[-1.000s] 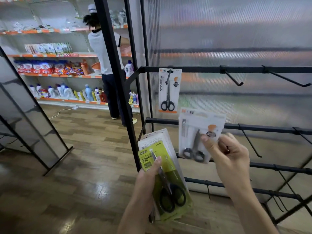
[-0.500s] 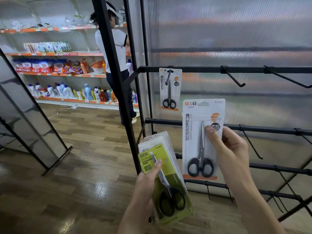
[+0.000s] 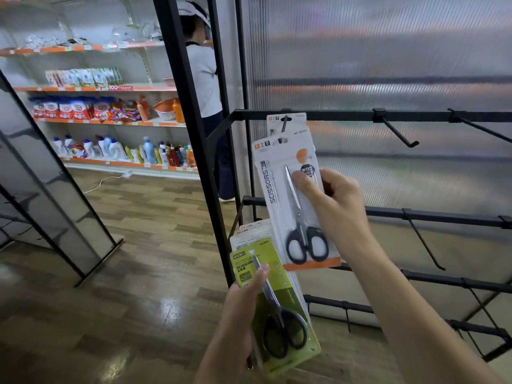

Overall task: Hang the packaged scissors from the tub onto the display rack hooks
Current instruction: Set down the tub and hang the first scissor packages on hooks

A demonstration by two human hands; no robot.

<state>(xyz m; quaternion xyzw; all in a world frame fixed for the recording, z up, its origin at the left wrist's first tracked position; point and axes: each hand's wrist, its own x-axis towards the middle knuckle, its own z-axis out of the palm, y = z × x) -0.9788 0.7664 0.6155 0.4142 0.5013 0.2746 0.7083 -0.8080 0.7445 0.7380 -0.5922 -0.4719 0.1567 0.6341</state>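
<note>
Head view: my right hand (image 3: 336,202) pinches the white pack (image 3: 293,200) just below the top-left hook (image 3: 284,124), left hand (image 3: 241,303) gripping the spare stack (image 3: 277,309), so I'd line the pack's slot up with the hook tip and slide it back squarely.

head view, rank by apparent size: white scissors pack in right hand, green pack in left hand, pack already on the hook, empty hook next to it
1. white scissors pack and green pack: look alike, both near the camera, unranked
2. empty hook
3. pack already on the hook: mostly hidden, true extent unclear
</note>
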